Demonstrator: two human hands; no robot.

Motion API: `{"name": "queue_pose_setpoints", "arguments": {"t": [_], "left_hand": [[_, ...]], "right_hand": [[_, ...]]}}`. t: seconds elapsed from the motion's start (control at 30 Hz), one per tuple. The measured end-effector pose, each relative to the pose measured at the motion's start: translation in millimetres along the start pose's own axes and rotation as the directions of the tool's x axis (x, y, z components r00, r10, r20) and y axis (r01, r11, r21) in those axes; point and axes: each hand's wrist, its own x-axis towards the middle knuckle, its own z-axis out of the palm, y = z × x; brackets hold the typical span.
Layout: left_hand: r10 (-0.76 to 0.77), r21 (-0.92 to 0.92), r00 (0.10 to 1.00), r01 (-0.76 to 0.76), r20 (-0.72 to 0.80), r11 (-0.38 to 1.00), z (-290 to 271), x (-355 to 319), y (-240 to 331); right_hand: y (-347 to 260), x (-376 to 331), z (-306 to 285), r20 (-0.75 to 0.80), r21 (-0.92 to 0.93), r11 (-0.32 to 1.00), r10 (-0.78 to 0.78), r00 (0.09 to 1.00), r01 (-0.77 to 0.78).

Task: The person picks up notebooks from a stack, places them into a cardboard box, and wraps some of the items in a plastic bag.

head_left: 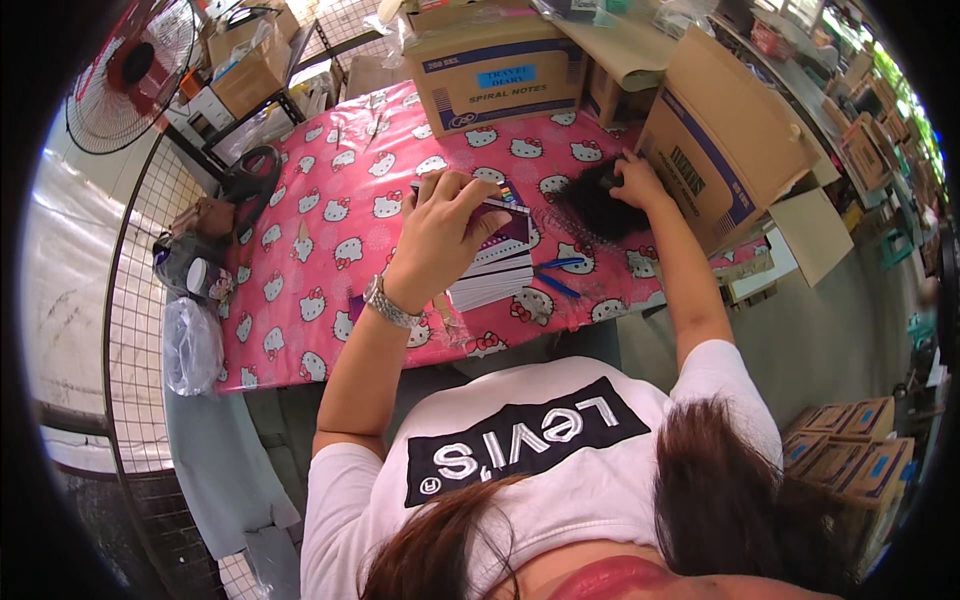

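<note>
My left hand (445, 225), with a metal watch on the wrist, curls its fingers over the top edge of a small purple-covered notebook (512, 228). That notebook lies on a fanned stack of white-edged notebooks (490, 285). Farther right, my right hand (635, 182) reaches into a heap of thin black coils (600, 205), its fingers closed at the heap's upper end. Exactly what they pinch is too dark to make out. Between the stack and my right forearm lie blue-handled pliers (558, 280), their handles spread.
A pink patterned cloth (310, 240) covers the table. A closed carton (500, 75) stands at the back, and an open carton (720, 150) is by my right arm. At the left edge are a white mug (208, 279) and a plastic bag (192, 345). A red fan (135, 65) stands far left.
</note>
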Motion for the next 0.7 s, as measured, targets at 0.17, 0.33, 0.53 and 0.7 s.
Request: {"name": "queue_pose_setpoints", "arguments": {"t": [0.17,0.33,0.53,0.7], "left_hand": [[0.047,-0.044,0.996,-0.051,-0.07,0.998,4.5,0.6,-12.8],[-0.005,-0.028,0.998,0.004,-0.065,1.0,1.7,0.9,-11.2],[-0.047,-0.065,0.997,0.043,-0.063,0.997,2.1,4.5,-12.2],[-0.101,-0.189,0.985,0.073,-0.141,0.979,0.4,-1.2,-25.7]], "right_hand": [[-110.3,-24.2,-103.1,-0.196,0.956,0.116,-0.424,0.884,0.268],[-171.5,-55.6,-151.5,0.147,0.896,0.396,-0.692,0.707,0.201],[-179.1,-44.0,-158.8,0.227,0.668,0.661,-0.618,0.753,0.341],[-177.8,-34.2,-150.0,0.104,0.949,0.262,-0.784,0.611,0.174]]}}
